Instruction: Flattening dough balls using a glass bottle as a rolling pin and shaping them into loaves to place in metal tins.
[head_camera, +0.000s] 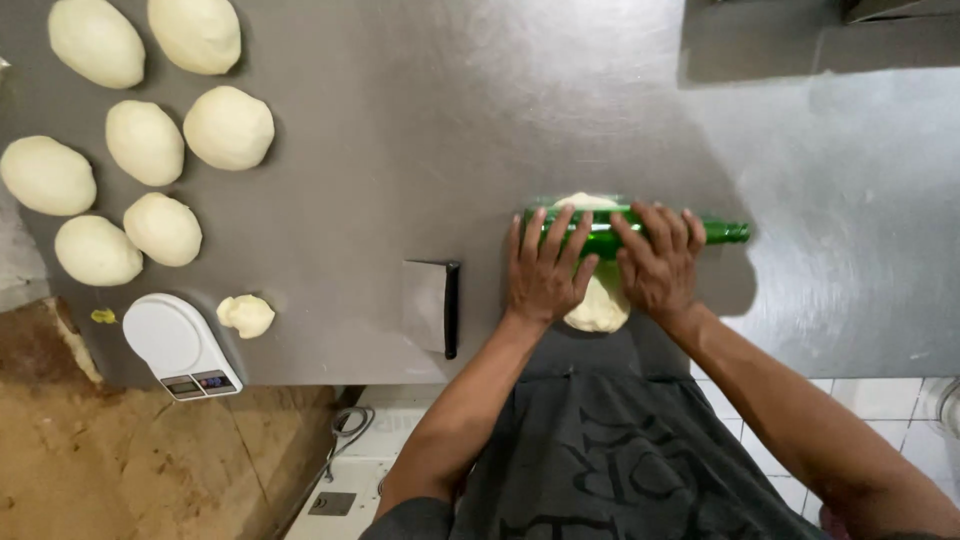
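Both hands lie flat, fingers spread: the left hand (543, 268) and right hand (657, 262) press a green bottle (640, 231) on soft dough (598, 300). It sits near the steel table's (420, 130) front edge, beside a scraper (436, 306). Bare table stretches far beyond.

Both hands, left hand (543, 268) beside right hand (655, 262), lie on a bottle (640, 231) across the dough (598, 300). A scraper (433, 306) sits left; dough balls (145, 142) and a scale (181, 346) lie far left on the surface (420, 120).
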